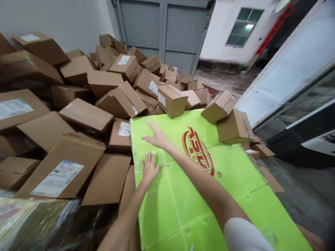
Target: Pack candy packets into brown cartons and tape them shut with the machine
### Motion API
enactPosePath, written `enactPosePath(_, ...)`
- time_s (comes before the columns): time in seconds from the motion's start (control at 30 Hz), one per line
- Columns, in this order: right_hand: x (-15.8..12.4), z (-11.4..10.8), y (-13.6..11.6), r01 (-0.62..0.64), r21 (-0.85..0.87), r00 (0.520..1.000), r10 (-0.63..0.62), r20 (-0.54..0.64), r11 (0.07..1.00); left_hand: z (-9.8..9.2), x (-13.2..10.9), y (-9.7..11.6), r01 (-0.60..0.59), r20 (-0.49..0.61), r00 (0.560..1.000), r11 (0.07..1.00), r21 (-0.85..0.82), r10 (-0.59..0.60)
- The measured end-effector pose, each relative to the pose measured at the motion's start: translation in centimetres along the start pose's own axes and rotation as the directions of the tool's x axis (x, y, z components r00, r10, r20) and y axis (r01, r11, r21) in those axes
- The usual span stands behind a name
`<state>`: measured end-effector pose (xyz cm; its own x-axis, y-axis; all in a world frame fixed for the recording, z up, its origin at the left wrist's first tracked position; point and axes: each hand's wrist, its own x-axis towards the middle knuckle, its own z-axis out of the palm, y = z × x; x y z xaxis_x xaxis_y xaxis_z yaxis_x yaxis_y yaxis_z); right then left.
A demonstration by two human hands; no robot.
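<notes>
A large bright green panel [162,195] with a red logo lies over the pile of cardboard boxes. My left hand [150,168] is at the panel's left part, its fingers spread and nothing in them. Farther up, near the panel's far left corner, my right hand [158,136] is over the green surface with its fingers apart, slightly blurred by motion. Whether the right hand touches the panel cannot be made out. Two cardboard boxes, one [219,106] behind the other [233,126], rest on the panel's far right edge.
Many brown boxes [87,115] are heaped on the left and at the back. Plastic-wrapped goods [34,223] sit at the lower left. Behind stand a grey metal gate [183,29] and a white wall with a window [244,27]. Dark floor [295,188] shows on the right.
</notes>
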<state>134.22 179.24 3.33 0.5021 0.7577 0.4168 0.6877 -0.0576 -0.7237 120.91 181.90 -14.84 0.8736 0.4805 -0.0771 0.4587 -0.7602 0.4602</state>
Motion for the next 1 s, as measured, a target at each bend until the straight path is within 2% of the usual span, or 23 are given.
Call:
enactPosePath(0.03,-0.5,-1.4,3.9,-0.177,-0.057,0.983,0.175,-0.05,0.983,1.7,0.1,-1.2,0.026,0.003,1.0,0.999,0.031,-0.026)
enactPosePath(0.07,-0.8,-3.1,7.4,-0.322,-0.103,0.944,0.311,-0.108,0.941,3.3,0.0,-2.2,0.041,-0.001,0.999,0.997,0.063,-0.041)
enactPosePath(0.1,-0.9,-4.9,10.3,-0.432,-0.136,0.896,0.407,-0.175,0.892,4.7,-0.1,-3.0,0.045,-0.014,0.999,0.995,0.092,-0.044)
enactPosePath(0.17,-0.3,-8.4,14.7,-0.561,-0.165,0.811,0.498,-0.307,0.811,6.8,-0.4,-4.0,0.033,-0.049,0.998,0.991,0.128,-0.027)
enactPosePath(0.27,2.2,-11.4,18.5,-0.67,-0.15,0.703,0.556,-0.443,0.727,7.7,-0.7,-4.5,0.038,-0.07,0.997,0.987,0.156,-0.028)
enactPosePath(0.37,5.7,-12.0,21.1,-0.707,-0.1,0.655,0.595,-0.466,0.7,7.9,-0.8,-4.9,0.056,-0.098,0.995,0.978,0.203,-0.036)
enactPosePath(0.47,8.6,-11.5,23.4,-0.671,-0.025,0.666,0.588,-0.459,0.741,8.5,-1.0,-5.6,0.057,-0.129,0.991,0.968,0.246,-0.026)
enactPosePath(0.53,9.7,-11.0,24.7,-0.625,-0.01,0.692,0.548,-0.469,0.78,8.8,-1.1,-5.9,0.058,-0.135,0.991,0.964,0.258,-0.023)
enactPosePath(0.67,9.9,-9.6,25.8,-0.547,-0.134,0.75,0.412,-0.518,0.826,8.8,-1.3,-6.0,0.065,-0.116,0.993,0.963,0.262,-0.035)
enactPosePath(0.77,9.8,-7.2,24.6,-0.559,-0.232,0.757,0.375,-0.536,0.796,8.6,-1.4,-6.0,0.07,-0.102,0.994,0.955,0.288,-0.042)
enactPosePath(0.87,10.4,-3.9,22.3,-0.554,-0.291,0.759,0.33,-0.561,0.78,8.5,-1.4,-6.1,0.064,-0.105,0.994,0.947,0.315,-0.033)
enactPosePath(1.0,11.9,-0.9,19.6,-0.472,-0.372,0.821,0.245,-0.516,0.799,8.6,-1.4,-6.4,0.069,-0.128,0.991,0.939,0.338,-0.027)
